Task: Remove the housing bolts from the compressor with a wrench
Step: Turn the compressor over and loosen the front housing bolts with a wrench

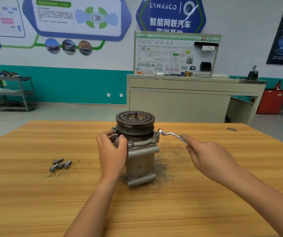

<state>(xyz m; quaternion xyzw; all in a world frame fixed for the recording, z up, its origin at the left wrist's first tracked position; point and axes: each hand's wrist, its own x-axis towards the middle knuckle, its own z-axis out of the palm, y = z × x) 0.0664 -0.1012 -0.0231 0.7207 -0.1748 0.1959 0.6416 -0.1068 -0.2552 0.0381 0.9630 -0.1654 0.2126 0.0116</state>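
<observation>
Compressor (140, 161) upright, pulley (135, 124) end up

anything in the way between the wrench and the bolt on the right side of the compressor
Nothing visible. The wrench in the right hand has its ring end right beside that bolt; the left hand holds the compressor on its other side.

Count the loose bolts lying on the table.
4 bolts, clustered on the table left of the compressor: one behind, one right, two front-left. They overlap, so another may hide.
</observation>
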